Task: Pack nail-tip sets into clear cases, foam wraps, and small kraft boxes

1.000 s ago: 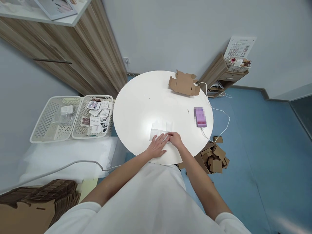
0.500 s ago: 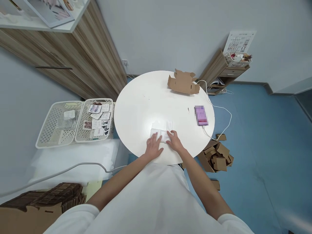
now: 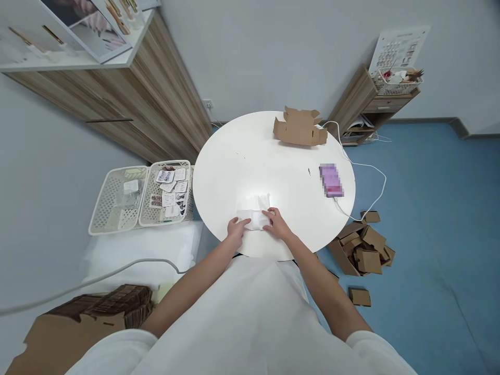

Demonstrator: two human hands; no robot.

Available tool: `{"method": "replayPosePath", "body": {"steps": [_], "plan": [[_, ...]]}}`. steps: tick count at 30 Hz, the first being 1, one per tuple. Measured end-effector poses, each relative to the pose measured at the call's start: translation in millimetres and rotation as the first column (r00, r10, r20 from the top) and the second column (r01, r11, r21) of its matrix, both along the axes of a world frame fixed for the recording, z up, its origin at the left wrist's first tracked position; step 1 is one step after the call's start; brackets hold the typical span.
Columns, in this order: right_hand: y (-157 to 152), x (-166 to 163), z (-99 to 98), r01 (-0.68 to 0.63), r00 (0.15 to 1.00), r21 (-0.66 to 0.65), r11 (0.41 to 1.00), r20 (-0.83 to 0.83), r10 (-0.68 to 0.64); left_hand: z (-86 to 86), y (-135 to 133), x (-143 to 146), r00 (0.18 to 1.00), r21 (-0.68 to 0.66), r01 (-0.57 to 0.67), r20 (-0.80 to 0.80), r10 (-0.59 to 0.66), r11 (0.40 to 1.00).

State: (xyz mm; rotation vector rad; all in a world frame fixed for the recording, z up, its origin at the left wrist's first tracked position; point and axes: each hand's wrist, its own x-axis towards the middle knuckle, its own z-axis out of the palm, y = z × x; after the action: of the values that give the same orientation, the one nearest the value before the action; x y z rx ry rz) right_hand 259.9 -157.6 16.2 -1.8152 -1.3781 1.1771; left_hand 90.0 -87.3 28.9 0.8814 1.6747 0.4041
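At the near edge of the worktop point(image 3: 219, 172), the white wrap point(image 3: 256, 221) lies partly folded (far part apparently not yet turned in), left hand point(image 3: 236, 230) and right hand point(image 3: 278, 226) fingers touching its sides, clamping indeterminable.

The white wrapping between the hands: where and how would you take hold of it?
Probably best by the left and right ends of the near strip of the white wrapping, one hand from each side, with a light pinch. It lies low on the table and looks thin and soft, and the left hand and right hand are at those ends.
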Motion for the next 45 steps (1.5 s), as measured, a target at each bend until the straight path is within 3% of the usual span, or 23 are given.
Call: {"method": "replayPosePath", "body": {"steps": [3, 7, 10, 13, 17, 20, 22, 25, 30, 33, 35, 37, 41, 45], "plan": [[1.2, 1.6, -2.8, 0.003, 1.0, -0.005, 1.0, -0.024, -0.004, 5.2, 5.4, -9.7, 0.99, -0.033, 0.135, 0.053, -0.134, 0.99], [1.9, -1.8, -3.5, 0.037, 0.999, 0.023, 0.999, 0.022, -0.037, 10.4, 4.6, -6.5, 0.942, 0.138, 0.331, 0.017, -0.336, 0.933], [3.2, -7.0, -1.0, 0.069, 0.993, 0.002, 0.998, 0.093, -0.069, 11.6, -0.2, 7.3, 0.843, 0.308, 0.532, -0.102, -0.528, 0.789], [5.3, -8.4, 4.4, 0.05, 0.994, -0.037, 0.998, 0.101, -0.046, 10.9, -6.3, 21.8, 0.715, 0.366, 0.694, -0.259, -0.649, 0.62], [8.4, -5.9, 12.8, 0.07, 0.996, -0.073, 0.995, 0.066, -0.065, 8.1, -20.0, 27.4, 0.56, 0.363, 0.825, -0.424, -0.712, 0.432], [12.7, -8.7, 15.7, 0.158, 0.985, -0.094, 0.983, 0.078, -0.151, 6.8, -35.7, 22.8, 0.442, 0.36, 0.889, -0.513, -0.736, 0.283], [16.7, -12.8, 14.9, 0.225, 0.967, -0.101, 0.969, 0.142, -0.21, 7.1, -44.5, 19.4, 0.375, 0.332, 0.919, -0.567, -0.733, 0.213], [21.7, -17.1, 11.3, 0.28, 0.943, -0.1, 0.955, 0.213, -0.254, 9.1, -46.3, 15.8, 0.347, 0.317, 0.929, -0.575, -0.741, 0.189], [22.8, -15.4, 7.1, 0.237, 0.955, -0.103, 0.966, 0.207, -0.213, 12.1, -19.5, 13.3, 0.477, 0.406, 0.868, -0.524, -0.706, 0.285], [18.9, -13.4, 9.7, 0.207, 0.951, -0.077, 0.975, 0.249, -0.182, 11.8, -5.4, 16.0, 0.441, 0.432, 0.879, -0.572, -0.691, 0.203], [15.2, -10.8, 14.5, 0.13, 0.94, -0.024, 0.991, 0.32, -0.116, 10.8, -1.9, 18.0, 0.387, 0.408, 0.901, -0.599, -0.701, 0.148], [11.5, -6.7, 21.0, -0.022, 0.913, 0.051, 0.998, 0.409, -0.001, 9.8, -1.4, 18.7, 0.367, 0.391, 0.911, -0.62, -0.693, 0.132], [6.5, 3.4, 30.6, -0.328, 0.841, 0.09, 0.94, 0.481, 0.248, 8.3, -1.7, 15.4, 0.367, 0.392, 0.911, -0.619, -0.694, 0.131], [4.1, 10.9, 27.0, -0.407, 0.828, 0.08, 0.91, 0.453, 0.33, 5.3, -0.4, 11.1, 0.357, 0.379, 0.915, -0.605, -0.711, 0.137]]}}
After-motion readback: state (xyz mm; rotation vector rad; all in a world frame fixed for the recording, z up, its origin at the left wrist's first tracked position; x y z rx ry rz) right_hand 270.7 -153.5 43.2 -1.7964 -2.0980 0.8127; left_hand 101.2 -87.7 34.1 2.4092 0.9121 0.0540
